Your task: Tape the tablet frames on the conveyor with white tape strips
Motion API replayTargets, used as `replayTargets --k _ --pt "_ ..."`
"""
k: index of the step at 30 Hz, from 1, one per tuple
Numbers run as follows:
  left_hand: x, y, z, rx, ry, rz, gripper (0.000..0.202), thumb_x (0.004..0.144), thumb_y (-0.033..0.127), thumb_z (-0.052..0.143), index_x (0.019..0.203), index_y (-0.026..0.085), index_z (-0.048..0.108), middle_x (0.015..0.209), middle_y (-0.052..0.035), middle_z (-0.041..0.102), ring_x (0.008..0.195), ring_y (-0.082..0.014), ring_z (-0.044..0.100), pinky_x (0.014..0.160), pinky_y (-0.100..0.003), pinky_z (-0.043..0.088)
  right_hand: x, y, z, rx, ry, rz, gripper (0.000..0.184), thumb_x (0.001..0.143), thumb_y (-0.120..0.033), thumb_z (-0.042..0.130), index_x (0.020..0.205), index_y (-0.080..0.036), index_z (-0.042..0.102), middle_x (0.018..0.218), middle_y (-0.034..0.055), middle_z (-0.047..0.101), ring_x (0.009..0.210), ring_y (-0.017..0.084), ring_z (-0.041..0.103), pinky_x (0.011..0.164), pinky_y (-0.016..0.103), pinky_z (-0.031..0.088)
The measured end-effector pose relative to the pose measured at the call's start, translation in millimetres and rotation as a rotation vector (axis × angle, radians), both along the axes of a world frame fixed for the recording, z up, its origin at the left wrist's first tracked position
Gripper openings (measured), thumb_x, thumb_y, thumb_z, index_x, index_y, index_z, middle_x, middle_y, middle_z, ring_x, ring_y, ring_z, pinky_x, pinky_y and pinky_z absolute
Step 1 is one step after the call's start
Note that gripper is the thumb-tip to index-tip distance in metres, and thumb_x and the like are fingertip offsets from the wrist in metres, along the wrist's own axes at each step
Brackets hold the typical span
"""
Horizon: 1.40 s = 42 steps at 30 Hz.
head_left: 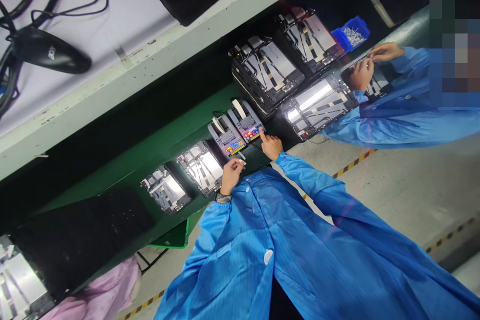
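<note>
Your blue coat point(236, 265) is closest to the lens, so past that: the little white piece point(243, 162) sits at your left hand's point(231, 174) fingertips, thumb and finger pinched shut on it. It's too tiny to tell its long axis. The left tape dispenser point(227, 136) is straight ahead of those fingers, just past them, and your left is the nearer hand to it. Your right hand point(272, 146) has its index stretched out, the rest loosely bent, nothing visible in it; that fingertip's at the right tape dispenser's point(246, 121) front, can't tell if touching. Just left of your left hand, a device panel point(202, 166) lies slanted, long axis running away and leftward. Farther right, a co-worker's hands point(363, 74) are busy.
</note>
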<state>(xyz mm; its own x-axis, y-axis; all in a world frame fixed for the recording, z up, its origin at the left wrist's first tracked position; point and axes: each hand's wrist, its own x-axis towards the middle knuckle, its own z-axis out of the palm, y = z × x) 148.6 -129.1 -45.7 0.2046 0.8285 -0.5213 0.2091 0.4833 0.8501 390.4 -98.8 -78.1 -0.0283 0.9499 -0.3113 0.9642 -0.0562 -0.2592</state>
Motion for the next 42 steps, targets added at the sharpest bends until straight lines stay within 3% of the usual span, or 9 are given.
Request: replayTargets --k 3,6,10,14,23,30,37,42 --pt "0 1 -1.2 0.013 -0.005 -0.031 0.034 0.083 0.053 0.073 0.091 0.020 0.066 0.077 -0.0024 0.069 0.075 -0.0183 0.068 0.067 -0.030 0.052 7 -5 -6.8 0.027 0.148 -0.065 0.078 0.097 -0.020 0.043 0.169 -0.016 0.012 0.112 0.0137 0.073 0.100 0.027 0.066 0.094 0.036 0.048" --pt "-2 -1 -3.9 0.008 -0.013 -0.060 0.034 0.083 0.053 0.073 0.089 0.019 0.067 0.079 -0.0028 0.070 0.076 -0.0182 0.068 0.070 -0.030 0.052 11 -13 -22.8 0.080 0.410 -0.345 0.067 0.098 -0.024 0.042 0.164 -0.019 0.034 0.108 0.0093 0.073 0.093 0.022 0.068 0.091 0.034 0.053" --pt "-5 -7 -8.1 -0.024 -0.003 -0.060 0.038 0.082 0.056 0.073 0.088 0.019 0.067 0.080 -0.0031 0.070 0.076 -0.0181 0.068 0.068 -0.029 0.051 3 -14 -46.7 -0.046 0.912 -0.807 0.042 0.093 -0.029 0.055 0.131 -0.018 0.065 0.096 0.0050 0.071 0.074 0.015 0.067 0.063 0.026 0.056" --pt "-5 -10 -7.7 -0.052 0.002 -0.062 0.042 0.081 0.059 0.073 0.089 0.018 0.067 0.080 -0.0037 0.071 0.076 -0.0182 0.068 0.066 -0.028 0.049 -10 -4 -56.8 -0.167 1.299 -0.938 0.022 0.086 -0.027 0.069 0.106 -0.018 0.070 0.093 0.0038 0.072 0.071 0.012 0.067 0.053 0.019 0.052" --pt "-5 -10 -10.0 -0.062 -0.002 -0.044 0.043 0.078 0.059 0.076 0.087 0.018 0.067 0.078 -0.0034 0.071 0.074 -0.0180 0.069 0.066 -0.028 0.050 -26 15 -52.7 -0.192 1.296 -1.143 0.014 0.091 -0.026 0.072 0.085 -0.017 0.063 0.066 -0.0027 0.067 0.047 0.006 0.057 0.041 0.015 0.044" --pt "-3 -13 -15.3 -0.077 0.010 -0.066 0.041 0.077 0.056 0.078 0.086 0.018 0.068 0.077 -0.0031 0.071 0.071 -0.0167 0.068 0.064 -0.027 0.049 -29 14 -53.4 -0.216 1.352 -1.169 0.013 0.091 -0.025 0.073 0.086 -0.016 0.065 0.068 -0.0009 0.070 0.046 0.007 0.057 0.042 0.016 0.047" --pt "5 -13 -24.2 -0.073 0.043 -0.114 0.038 0.079 0.053 0.077 0.087 0.017 0.069 0.077 -0.0033 0.071 0.071 -0.0164 0.068 0.062 -0.026 0.050 -37 20 -60.5 -0.154 1.337 -1.196 0.010 0.092 -0.017 0.068 0.082 -0.016 0.065 0.062 -0.0025 0.067 0.044 0.006 0.054 0.040 0.015 0.042" --pt "12 -11 -27.5 -0.065 0.071 -0.067 0.036 0.078 0.051 0.076 0.085 0.017 0.068 0.078 -0.0041 0.070 0.068 -0.0158 0.068 0.058 -0.026 0.050 -34 16 -56.9 -0.093 1.302 -1.207 0.011 0.083 -0.014 0.072 0.074 -0.017 0.066 0.056 -0.0045 0.063 0.043 0.007 0.054 0.044 0.016 0.043"
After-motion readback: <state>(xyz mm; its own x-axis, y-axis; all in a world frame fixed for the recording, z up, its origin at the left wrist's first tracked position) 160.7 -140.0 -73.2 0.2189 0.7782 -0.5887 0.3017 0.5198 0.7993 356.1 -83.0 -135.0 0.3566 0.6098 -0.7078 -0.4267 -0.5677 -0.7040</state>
